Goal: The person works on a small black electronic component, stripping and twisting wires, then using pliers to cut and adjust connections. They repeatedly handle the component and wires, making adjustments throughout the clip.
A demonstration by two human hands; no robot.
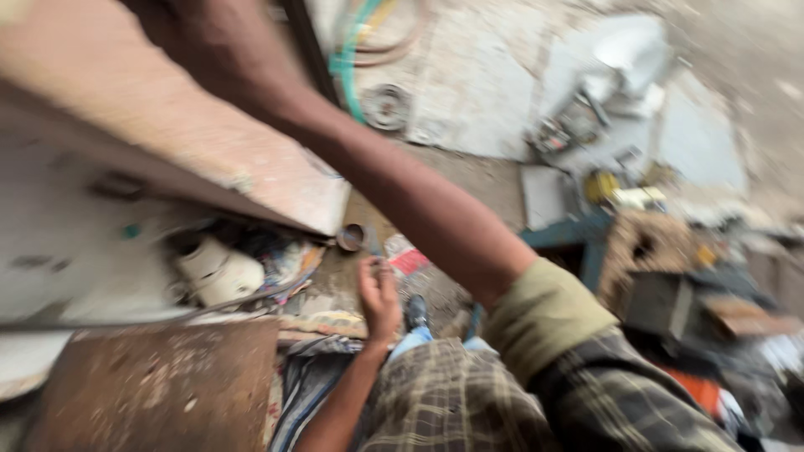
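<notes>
The person wears a dark plaid shirt (pixel 469 402) with an olive-green rolled cuff (pixel 544 314), light blue trousers (pixel 414 339) and a dark shoe (pixel 416 311).

The whole picture is blurred by motion. The right hand is cut off by the top edge; only the forearm (pixel 394 176) shows, so its grip cannot be told. The left hand (pixel 378 295) is low in the middle, its fingers too smeared to tell if they hold something. The small round can (pixel 351 237) near it is unclear. The white thing (pixel 219 269) under the slab (pixel 167 125) is partly hidden. The tools (pixel 586 117) on the floor are too blurred to tell apart.
</notes>
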